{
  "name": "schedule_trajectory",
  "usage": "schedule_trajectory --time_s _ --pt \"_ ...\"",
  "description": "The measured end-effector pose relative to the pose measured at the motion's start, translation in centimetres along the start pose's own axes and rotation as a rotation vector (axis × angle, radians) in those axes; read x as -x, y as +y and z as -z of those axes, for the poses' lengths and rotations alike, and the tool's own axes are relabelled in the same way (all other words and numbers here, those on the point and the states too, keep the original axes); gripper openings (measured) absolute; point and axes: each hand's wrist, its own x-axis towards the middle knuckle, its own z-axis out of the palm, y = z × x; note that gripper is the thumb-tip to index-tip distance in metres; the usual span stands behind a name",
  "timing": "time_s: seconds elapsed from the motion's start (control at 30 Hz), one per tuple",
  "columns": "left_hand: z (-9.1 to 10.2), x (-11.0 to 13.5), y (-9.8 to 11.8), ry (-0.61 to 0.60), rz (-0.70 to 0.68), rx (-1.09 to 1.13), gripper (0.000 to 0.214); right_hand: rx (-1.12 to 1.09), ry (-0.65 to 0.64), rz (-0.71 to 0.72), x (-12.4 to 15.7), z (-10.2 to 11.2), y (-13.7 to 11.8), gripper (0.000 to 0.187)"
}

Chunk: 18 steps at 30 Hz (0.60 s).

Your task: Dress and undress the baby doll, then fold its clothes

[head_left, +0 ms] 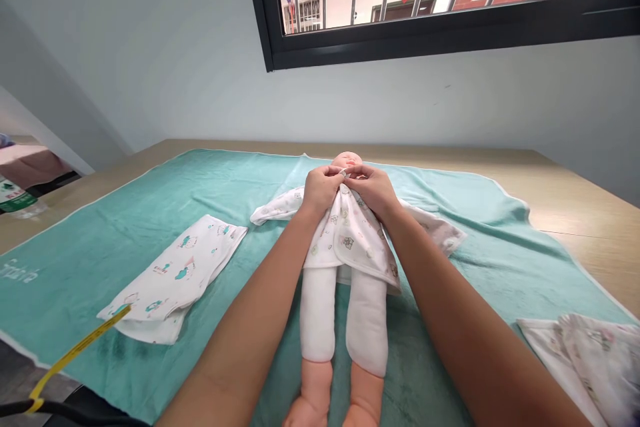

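A baby doll [317, 317] lies on its back on a teal blanket [240, 187], its head toward the wall and its feet toward me. It wears a white patterned baby jacket [347, 233], with the sleeves spread out to both sides. At the jacket's neckline, just below the doll's chin, my left hand [323, 185] pinches the collar edge. My right hand [373, 187] pinches the same spot from the other side, and the fingertips of both hands nearly meet. The fastening between them is too small to make out.
A folded white printed cloth [175, 280] lies to the left on the blanket. More patterned clothing [590, 360] sits at the lower right. A plastic bottle [17, 197] is at the far left. A yellow tag [80, 350] on a black cable crosses the lower left. Behind the table is a window [420, 27].
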Motion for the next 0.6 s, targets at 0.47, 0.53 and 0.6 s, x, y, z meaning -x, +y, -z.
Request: schedule_trajectory --time_s 0.47,0.53,0.6 --pt "-0.24 0.16 0.4 0.005 0.033 0.209 0.031 0.021 0.025 0.031 -0.36 -0.06 0.46 0.027" --pt "-0.21 0.21 0.35 -0.003 0.022 0.2 0.03 0.03 0.033 0.026 -0.32 -0.07 0.35 0.026" --pt "-0.15 0.22 0.3 -0.004 0.019 0.178 0.027 0.062 0.044 0.03 -0.34 -0.17 0.26 0.023"
